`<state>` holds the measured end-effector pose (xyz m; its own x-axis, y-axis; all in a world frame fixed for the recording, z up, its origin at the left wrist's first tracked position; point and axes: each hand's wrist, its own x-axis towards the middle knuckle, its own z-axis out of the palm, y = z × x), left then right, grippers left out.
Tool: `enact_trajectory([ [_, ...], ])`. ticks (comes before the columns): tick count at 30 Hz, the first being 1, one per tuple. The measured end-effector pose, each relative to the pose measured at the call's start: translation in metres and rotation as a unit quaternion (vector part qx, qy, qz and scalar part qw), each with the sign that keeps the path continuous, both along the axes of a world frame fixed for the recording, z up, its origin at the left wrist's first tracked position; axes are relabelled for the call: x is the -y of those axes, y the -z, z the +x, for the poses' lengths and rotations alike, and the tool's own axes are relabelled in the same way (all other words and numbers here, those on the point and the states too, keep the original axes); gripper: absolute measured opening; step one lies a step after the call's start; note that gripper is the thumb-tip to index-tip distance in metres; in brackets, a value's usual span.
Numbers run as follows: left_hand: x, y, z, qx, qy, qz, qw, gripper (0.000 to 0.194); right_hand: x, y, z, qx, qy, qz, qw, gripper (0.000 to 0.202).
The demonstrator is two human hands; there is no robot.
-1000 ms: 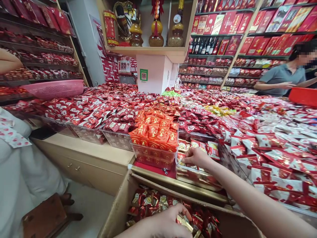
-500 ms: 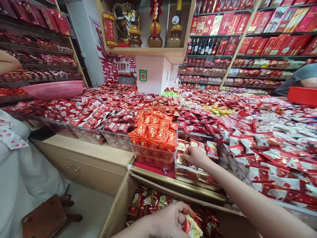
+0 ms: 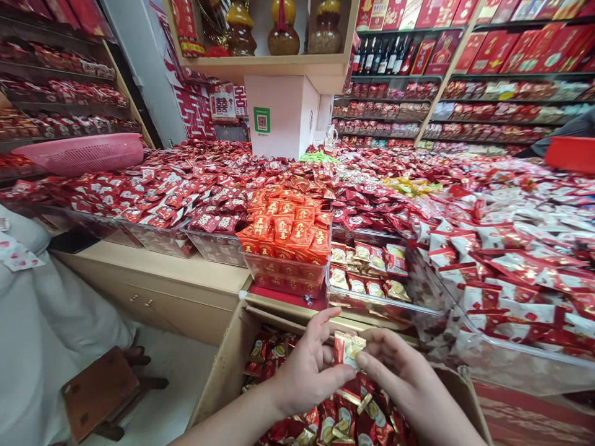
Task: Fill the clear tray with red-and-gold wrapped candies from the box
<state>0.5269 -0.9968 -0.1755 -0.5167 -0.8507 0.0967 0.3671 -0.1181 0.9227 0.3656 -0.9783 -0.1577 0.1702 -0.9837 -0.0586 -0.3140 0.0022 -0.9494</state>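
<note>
A small red and gold wrapped candy packet (image 3: 348, 349) is pinched between the thumb and fingers of my right hand (image 3: 400, 365). Just to its left, my left hand (image 3: 313, 359) has its fingers apart, with the thumb close under the packet's lower edge; whether it touches cannot be made out. Both hands hover over an open cardboard box (image 3: 214, 371), where many similar packets (image 3: 330, 421) lie loose. Beyond the hands stands a clear plastic bin (image 3: 372, 297) with the same kind of packets set in rows.
Left of that bin is a clear bin of orange-red packets (image 3: 288, 238). Heaps of red and white packets (image 3: 511, 272) spread along the right. A pink basket (image 3: 83, 155) sits at the far left, and a wooden stool (image 3: 100, 384) stands on the floor.
My right hand has left the clear bin and come back over the box to the packet. My left hand has risen from the box and its fingers have spread.
</note>
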Motion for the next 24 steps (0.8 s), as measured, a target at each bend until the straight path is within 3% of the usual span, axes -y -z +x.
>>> enact_trajectory([
  [4, -0.002, 0.004, 0.000, 0.049, -0.010, 0.009, 0.999, 0.065, 0.000, 0.014, 0.003, 0.098, 0.050, 0.029, 0.994, 0.021],
  [7, 0.001, 0.006, -0.001, 0.113, 0.032, 0.068, 0.991, 0.038, -0.002, 0.018, 0.002, 0.125, 0.091, 0.010, 0.988, 0.019],
  [9, 0.004, 0.005, -0.001, 0.137, 0.020, 0.087, 0.987, 0.026, -0.006, 0.019, -0.001, 0.117, 0.094, -0.044, 0.988, 0.016],
  [11, 0.005, 0.004, -0.002, 0.116, -0.014, 0.104, 0.988, 0.029, -0.010, 0.020, -0.003, 0.074, 0.085, -0.134, 0.985, 0.011],
  [13, 0.006, 0.003, -0.001, 0.075, -0.006, 0.143, 0.987, 0.036, -0.015, 0.020, -0.004, -0.003, 0.065, -0.228, 0.971, 0.006],
  [16, 0.005, 0.001, 0.000, 0.039, 0.005, 0.152, 0.988, 0.041, -0.018, 0.018, -0.003, -0.105, 0.035, -0.296, 0.949, 0.007],
  [20, 0.004, -0.001, 0.000, 0.025, -0.036, 0.088, 0.995, 0.047, -0.018, 0.019, 0.003, -0.120, -0.019, -0.282, 0.952, 0.008],
  [24, 0.004, -0.003, 0.002, 0.012, -0.042, 0.056, 0.997, 0.054, -0.016, 0.010, 0.003, -0.112, -0.008, -0.210, 0.971, 0.007],
])
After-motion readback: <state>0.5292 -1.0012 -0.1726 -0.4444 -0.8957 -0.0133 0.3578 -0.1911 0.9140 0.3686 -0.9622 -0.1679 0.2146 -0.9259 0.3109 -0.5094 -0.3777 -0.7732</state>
